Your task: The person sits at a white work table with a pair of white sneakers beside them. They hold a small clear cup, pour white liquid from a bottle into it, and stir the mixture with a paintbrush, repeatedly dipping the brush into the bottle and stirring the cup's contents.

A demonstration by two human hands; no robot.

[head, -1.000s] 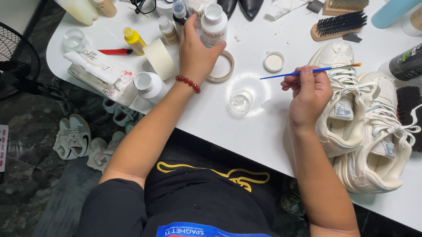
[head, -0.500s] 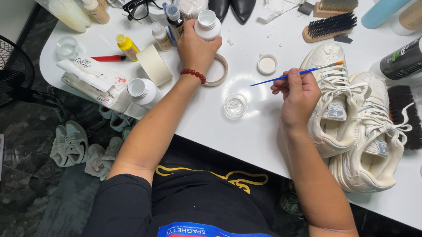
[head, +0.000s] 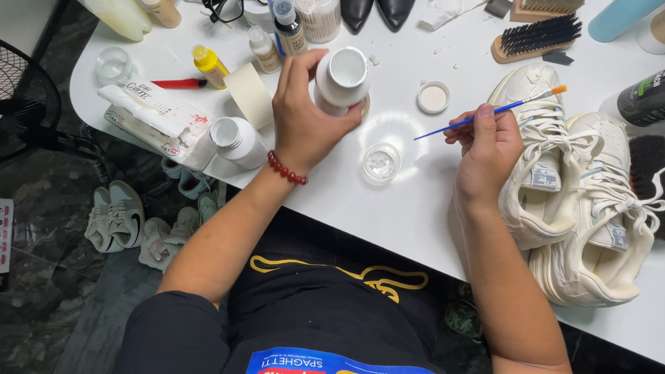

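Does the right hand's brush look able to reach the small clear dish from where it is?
Probably yes. The right hand holds the brush near the dish, with bare table between; the left hand holds a bottle farther back.

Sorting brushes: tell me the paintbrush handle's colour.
Blue, with an orange tip; the paintbrush in the right hand shows in the head view.

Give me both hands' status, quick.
Left hand: closed around open white plastic bottle.
Right hand: closed, pinching thin blue-handled paintbrush.

Bright, even light falls from overhead, and the white bench [head: 421,237] throws a soft round glare patch near its middle. Shadows are faint and short. Focus is sharp throughout, with slight wide-angle bending at the edges; the floor [head: 38,300] lies dimmer.
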